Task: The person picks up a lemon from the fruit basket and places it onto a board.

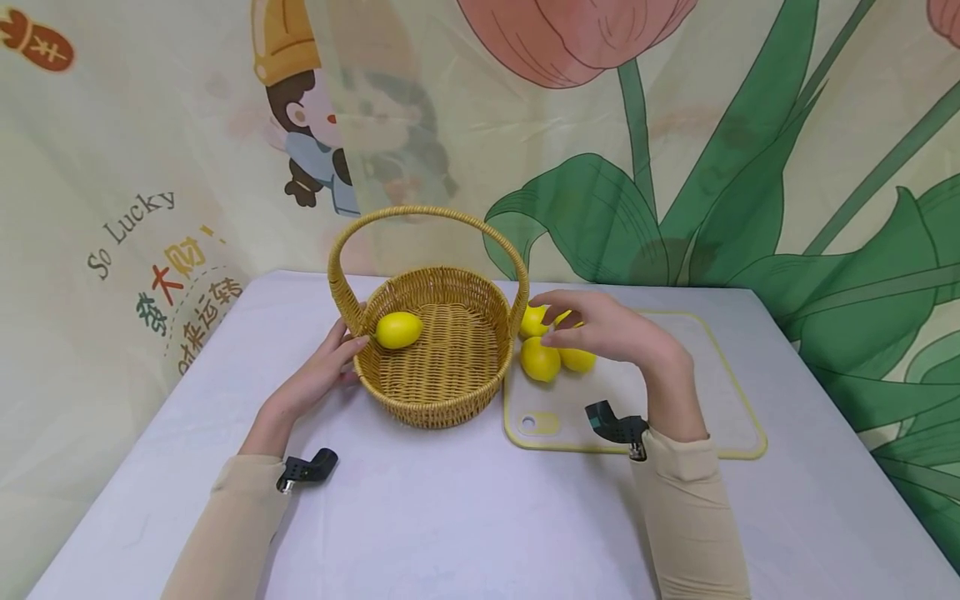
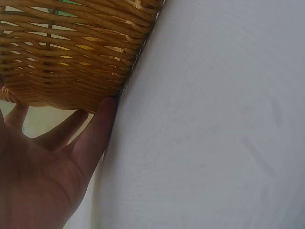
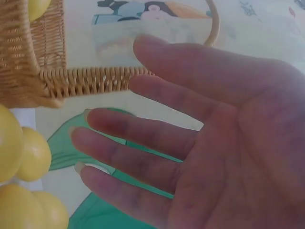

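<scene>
A round wicker basket [image 1: 438,408] with a tall arched handle stands on the table, one lemon [image 1: 399,330] inside against its left wall. My left hand [image 1: 324,371] holds the basket at its left side, thumb at the rim near the handle's foot. In the left wrist view, the fingers [image 2: 90,138] lie against the woven outer wall, low by the tabletop. Several more lemons [image 1: 540,360] sit in a cluster right of the basket. Over them hovers my right hand [image 1: 607,327], its fingers spread and loosely bent, holding nothing; it partly hides the rear lemons.
Beneath the lemon cluster lies a white cutting board [image 1: 675,392] with a yellow-green edge and a small hole at its front left corner. A white cloth covers the table [image 1: 450,517]. Behind it hangs a printed curtain [image 1: 465,100] with tulips and cartoon figures.
</scene>
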`<state>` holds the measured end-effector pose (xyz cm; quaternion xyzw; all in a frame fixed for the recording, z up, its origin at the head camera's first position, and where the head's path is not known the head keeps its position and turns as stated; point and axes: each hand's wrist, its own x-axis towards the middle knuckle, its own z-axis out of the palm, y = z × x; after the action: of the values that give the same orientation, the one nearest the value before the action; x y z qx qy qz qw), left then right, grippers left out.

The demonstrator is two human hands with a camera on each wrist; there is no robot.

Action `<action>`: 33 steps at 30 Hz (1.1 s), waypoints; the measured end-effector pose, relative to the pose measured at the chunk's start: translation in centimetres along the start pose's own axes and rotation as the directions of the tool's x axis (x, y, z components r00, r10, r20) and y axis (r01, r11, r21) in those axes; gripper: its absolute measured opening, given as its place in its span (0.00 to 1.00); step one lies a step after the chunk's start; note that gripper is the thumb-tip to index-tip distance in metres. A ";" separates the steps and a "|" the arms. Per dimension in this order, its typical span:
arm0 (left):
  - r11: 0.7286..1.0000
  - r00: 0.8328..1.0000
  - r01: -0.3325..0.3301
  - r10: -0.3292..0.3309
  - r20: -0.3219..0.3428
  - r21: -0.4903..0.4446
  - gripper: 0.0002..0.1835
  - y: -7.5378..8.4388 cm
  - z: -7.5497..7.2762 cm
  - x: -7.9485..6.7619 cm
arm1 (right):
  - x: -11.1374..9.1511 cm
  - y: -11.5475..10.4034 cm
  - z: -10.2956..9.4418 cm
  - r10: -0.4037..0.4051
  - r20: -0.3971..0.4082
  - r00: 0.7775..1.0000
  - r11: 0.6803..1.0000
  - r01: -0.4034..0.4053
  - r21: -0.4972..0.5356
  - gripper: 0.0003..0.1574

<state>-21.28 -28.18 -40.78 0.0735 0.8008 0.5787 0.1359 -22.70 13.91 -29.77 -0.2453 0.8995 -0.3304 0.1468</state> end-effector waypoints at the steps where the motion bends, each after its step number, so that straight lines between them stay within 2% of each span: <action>1: 1.000 1.000 -0.002 0.002 0.002 -0.005 0.38 0.0 0.0 0.0 | 0.0 -0.2 0.1 -0.012 -0.001 1.000 1.000 0.012 0.000 0.30; 7: 1.000 1.000 -0.008 0.008 0.002 -0.014 0.38 0.0 0.0 0.0 | -0.1 -1.4 0.7 -0.041 0.024 0.999 0.998 0.042 -0.052 0.25; 10: 1.000 1.000 -0.010 0.010 0.000 -0.015 0.38 -0.1 0.1 0.1 | 0.1 -2.1 1.2 -0.052 0.035 0.998 0.997 0.054 -0.060 0.29; 16: 1.000 1.000 -0.013 0.013 0.002 -0.011 0.38 -0.1 0.1 0.2 | 1.5 -2.9 3.0 -0.115 0.057 0.992 0.993 0.116 -0.007 0.34; 22: 1.000 1.000 -0.007 0.007 0.000 -0.004 0.38 0.0 0.0 0.0 | 3.1 -3.5 5.1 -0.187 0.035 0.982 0.982 0.187 0.001 0.35; 26: 1.000 1.000 -0.005 0.005 0.000 0.000 0.38 0.0 0.1 0.0 | 3.9 -3.5 6.1 -0.204 0.036 0.978 0.978 0.203 0.048 0.35; 33: 1.000 1.000 -0.003 0.003 -0.003 0.004 0.38 0.0 0.0 0.0 | 5.1 -3.0 7.5 -0.221 0.048 0.974 0.975 0.219 0.043 0.37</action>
<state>-21.26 -28.15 -40.73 0.0740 0.8021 0.5772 0.1339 -22.72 5.28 -33.82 -0.3494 0.8562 -0.3549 0.1373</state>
